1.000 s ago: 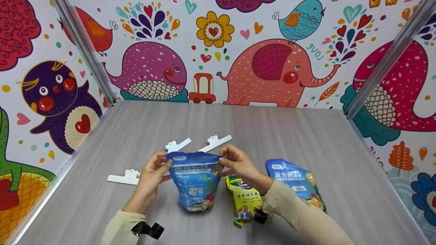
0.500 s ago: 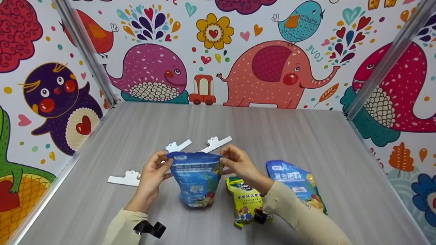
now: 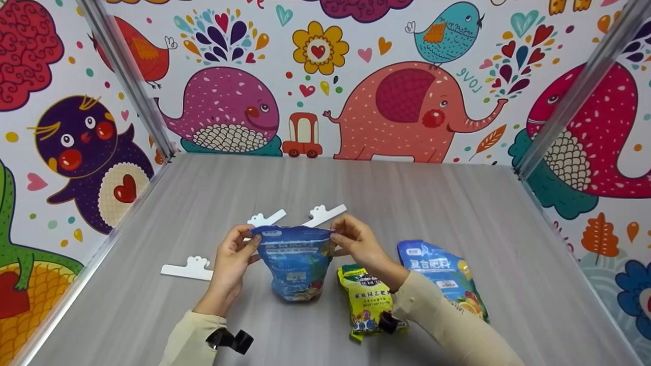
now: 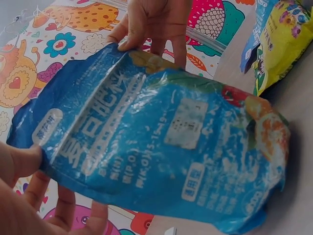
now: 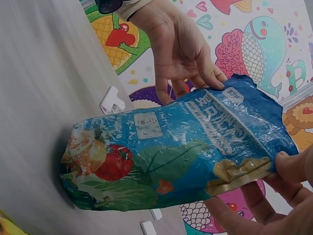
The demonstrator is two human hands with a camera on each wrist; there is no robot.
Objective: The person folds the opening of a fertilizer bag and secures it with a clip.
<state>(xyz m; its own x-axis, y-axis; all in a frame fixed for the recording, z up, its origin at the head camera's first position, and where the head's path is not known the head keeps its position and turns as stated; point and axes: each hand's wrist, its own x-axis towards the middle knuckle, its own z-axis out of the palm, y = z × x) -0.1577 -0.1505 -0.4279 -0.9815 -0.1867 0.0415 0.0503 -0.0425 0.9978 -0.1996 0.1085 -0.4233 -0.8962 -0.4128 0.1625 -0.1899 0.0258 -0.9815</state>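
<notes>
A blue fertilizer bag (image 3: pixel 296 267) with fruit and vegetables printed low on its front stands nearly upright between both hands. My left hand (image 3: pixel 231 259) pinches its top left corner, thumb on the front face. At the opposite top corner my right hand (image 3: pixel 361 249) pinches the edge between thumb and fingers. In the right wrist view the bag (image 5: pixel 161 147) shows a wrinkled, shiny film, with its bottom end close to the tabletop. The left wrist view shows the bag's printed front (image 4: pixel 161 137), its upper band flattened between the hands.
A yellow-green bag (image 3: pixel 366 295) lies by the right forearm, which partly covers it and a second blue fertilizer bag (image 3: pixel 432 262). White clips lie about: one on the left (image 3: pixel 185 268), two behind the held bag (image 3: pixel 325 215). Printed panels (image 3: pixel 356 30) wall in the grey tabletop (image 3: pixel 432 193).
The bag's lower end has shifted up in the head view, away from the person, while its top edge stays about level. Both hands keep their pinch and have drifted slightly right.
</notes>
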